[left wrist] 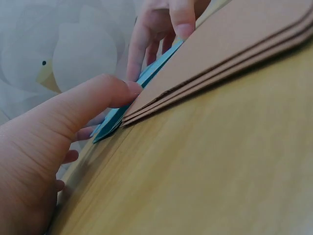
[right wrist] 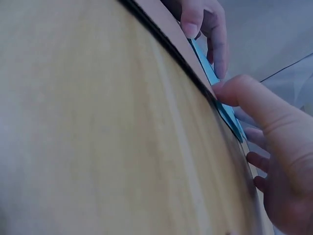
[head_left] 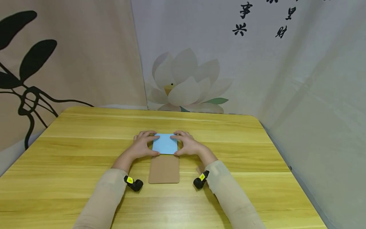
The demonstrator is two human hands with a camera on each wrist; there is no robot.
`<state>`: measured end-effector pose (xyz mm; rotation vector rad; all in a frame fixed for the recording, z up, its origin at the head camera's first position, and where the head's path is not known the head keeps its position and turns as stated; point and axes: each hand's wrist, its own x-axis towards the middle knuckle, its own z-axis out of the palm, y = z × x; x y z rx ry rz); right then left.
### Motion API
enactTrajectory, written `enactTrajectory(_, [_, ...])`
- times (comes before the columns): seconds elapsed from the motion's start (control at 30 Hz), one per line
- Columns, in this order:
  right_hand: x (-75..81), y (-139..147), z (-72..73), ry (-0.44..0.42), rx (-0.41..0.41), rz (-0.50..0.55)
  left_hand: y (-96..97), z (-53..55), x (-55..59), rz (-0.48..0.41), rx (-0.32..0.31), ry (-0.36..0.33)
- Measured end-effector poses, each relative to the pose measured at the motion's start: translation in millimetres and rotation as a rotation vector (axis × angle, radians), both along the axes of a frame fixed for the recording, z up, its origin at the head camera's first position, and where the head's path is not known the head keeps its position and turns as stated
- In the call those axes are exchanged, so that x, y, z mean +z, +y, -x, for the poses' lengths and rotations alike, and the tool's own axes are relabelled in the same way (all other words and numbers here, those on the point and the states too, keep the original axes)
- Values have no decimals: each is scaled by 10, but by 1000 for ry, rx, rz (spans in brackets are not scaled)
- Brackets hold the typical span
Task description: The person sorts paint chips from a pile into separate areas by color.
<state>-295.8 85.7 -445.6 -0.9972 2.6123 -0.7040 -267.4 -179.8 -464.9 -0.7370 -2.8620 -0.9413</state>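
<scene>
A small stack of light blue paper sheets [head_left: 165, 144] lies between both hands near the middle of the table. My left hand [head_left: 140, 148] holds its left side, thumb at the near corner and fingers along the far edge. The right hand [head_left: 190, 145] grips the right side the same way. From the left wrist, several thin blue layers [left wrist: 113, 120] show under the thumb [left wrist: 110, 92]. Right in front of the blue stack lies a pile of brown cardboard pieces [head_left: 164, 170] with rounded corners; its layered edges show in the left wrist view.
Part of another brown piece [head_left: 198, 170] shows beside the right wrist. Both wrists wear small black cameras. The wooden table [head_left: 71, 190] ends at a printed curtain [head_left: 186, 47] behind and a pale curtain [head_left: 314, 95] on the right.
</scene>
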Motion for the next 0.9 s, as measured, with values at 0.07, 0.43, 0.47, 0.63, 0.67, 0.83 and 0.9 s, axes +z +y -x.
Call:
enactTrajectory(0.07, [-6, 1, 7, 11, 4, -7, 3, 2, 10, 2, -4, 0])
enactTrajectory(0.43, [-19, -10, 24, -4, -7, -52, 4, 15, 14, 47, -12, -11])
enactTrajectory(0.47, [-19, -10, 21, -9, -9, -53, 5, 15, 13, 48, -12, -10])
enactTrajectory(0.63, [-16, -6, 5, -21, -18, -44, 10, 11, 14, 40, -11, -10])
enactTrajectory(0.67, [-15, -4, 2, -20, -19, -43, 12, 9, 15, 35, -11, -10])
enactTrajectory(0.83, [12, 28, -36, -8, -21, -16, 14, -12, 23, -6, -2, -21])
enactTrajectory(0.9, [29, 53, -61, 5, -15, 8, 13, -19, 23, -18, 11, -22])
